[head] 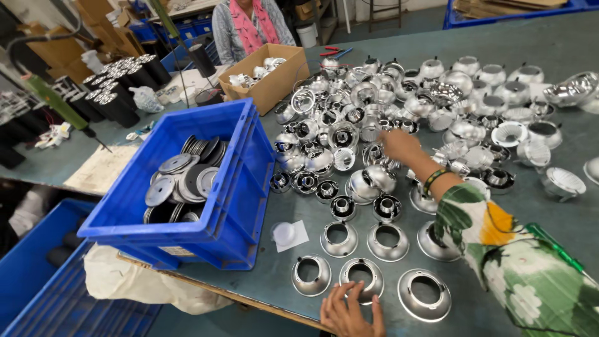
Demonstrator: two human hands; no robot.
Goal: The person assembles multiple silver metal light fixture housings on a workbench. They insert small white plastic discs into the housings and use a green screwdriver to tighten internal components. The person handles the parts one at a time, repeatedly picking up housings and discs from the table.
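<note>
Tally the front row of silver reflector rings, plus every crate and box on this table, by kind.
silver reflector rings, front row: 3
blue crate holding dark discs: 1
cardboard box: 1
Total: 5

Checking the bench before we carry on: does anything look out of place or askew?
The blue crate overhangs the table edge at a tilt, grey discs jumbled inside. A small white cap on a paper square sits alone among the reflector cups. No visible damage.

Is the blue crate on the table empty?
No, the blue crate holds a pile of round dark grey metal discs.
</note>
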